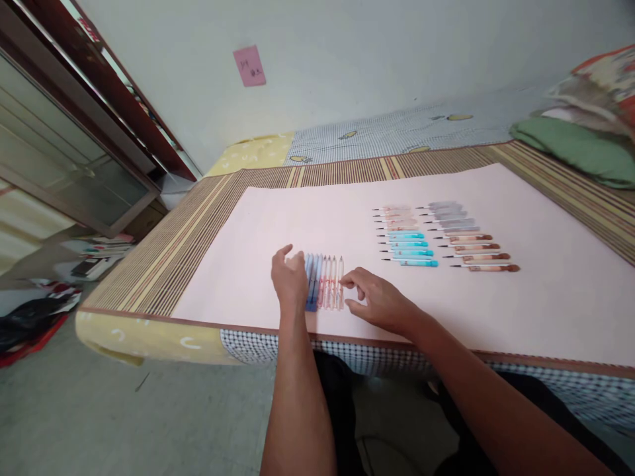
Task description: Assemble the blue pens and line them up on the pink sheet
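A tight row of several pens [325,281], blue ones on the left and pink ones on the right, lies on a pale pink sheet [496,311]. My left hand [289,277] rests against the blue side of the row, fingers together and thumb lifted. On the pink side my right hand [378,301] touches the row with its fingertips, fingers curled. Farther back lie two columns of pens: pink and turquoise ones [404,236] and grey and brown ones [464,238], all set crosswise.
The pink sheet covers a striped bamboo mat [169,254] on a bed. A green pillow [575,149] and folded bedding lie at the far right. A pink note [249,65] sticks on the wall. Books and bags [94,258] sit on the floor at left.
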Action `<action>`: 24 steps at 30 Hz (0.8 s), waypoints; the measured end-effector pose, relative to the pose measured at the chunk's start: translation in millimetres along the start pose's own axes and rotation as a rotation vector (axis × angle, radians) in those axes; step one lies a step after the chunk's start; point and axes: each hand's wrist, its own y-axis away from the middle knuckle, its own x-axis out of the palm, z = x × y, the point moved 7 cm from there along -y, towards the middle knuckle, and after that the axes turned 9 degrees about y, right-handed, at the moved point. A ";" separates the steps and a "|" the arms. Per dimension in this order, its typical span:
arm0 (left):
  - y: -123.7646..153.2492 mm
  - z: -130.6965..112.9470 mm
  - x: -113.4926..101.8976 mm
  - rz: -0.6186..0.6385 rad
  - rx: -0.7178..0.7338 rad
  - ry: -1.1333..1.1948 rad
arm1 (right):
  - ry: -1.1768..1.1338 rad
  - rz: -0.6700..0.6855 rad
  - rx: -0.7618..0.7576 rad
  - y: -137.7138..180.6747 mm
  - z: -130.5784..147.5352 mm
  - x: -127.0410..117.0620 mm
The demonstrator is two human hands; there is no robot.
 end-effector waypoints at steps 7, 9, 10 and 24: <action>1.5 0.6 -26.1 -0.387 -0.017 0.395 | 0.023 -0.124 0.082 -0.2 -20.5 -20.0; 2.7 0.2 -25.2 -0.411 -0.039 0.448 | 0.021 -0.118 0.097 -0.1 -18.9 -20.5; 3.4 -0.6 -24.7 -0.417 -0.044 0.454 | 0.018 -0.108 0.099 0.1 -16.8 -20.0; 35.6 10.3 -29.6 -0.447 -0.054 0.526 | -0.113 -0.032 0.168 77.2 0.7 -42.9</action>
